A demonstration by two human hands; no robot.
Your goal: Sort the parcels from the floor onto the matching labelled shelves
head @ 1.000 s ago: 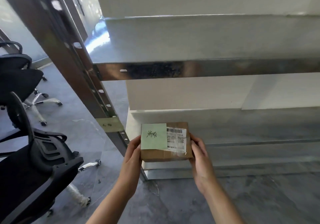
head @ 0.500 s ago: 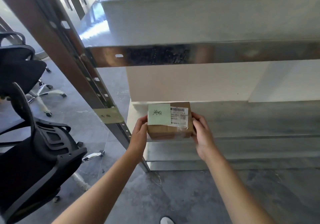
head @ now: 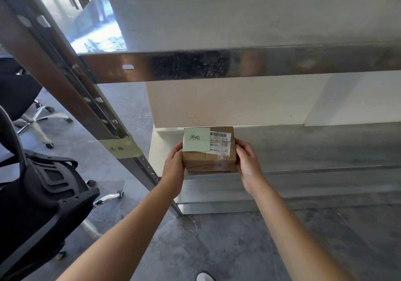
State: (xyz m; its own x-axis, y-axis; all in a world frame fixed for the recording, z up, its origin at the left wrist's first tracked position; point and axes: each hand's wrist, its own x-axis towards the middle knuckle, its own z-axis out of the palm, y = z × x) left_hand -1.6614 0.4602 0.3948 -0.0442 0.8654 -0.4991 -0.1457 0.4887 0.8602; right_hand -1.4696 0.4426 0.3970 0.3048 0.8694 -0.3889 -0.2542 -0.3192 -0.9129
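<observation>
Lower shelf (head: 303, 150) — steel, bare to the right, front lip just under the load. Upright (head: 91, 107) at left, taped tag (head: 120, 148) with handwriting resembling the parcel's note. Parcel (head: 209, 158) — brown carton, long axis left to right, base seemingly resting at the shelf's front left edge, green note (head: 196, 139) on top. Left hand (head: 173, 167) and right hand (head: 249, 165) — grip clamped on opposite short ends, equally near, arms outstretched, palms facing inward. Judged next: push straight back, release.

We count one parcel (head: 208, 151), two hands on it, two shelves, two office chairs, one shoe (head: 204, 276).
</observation>
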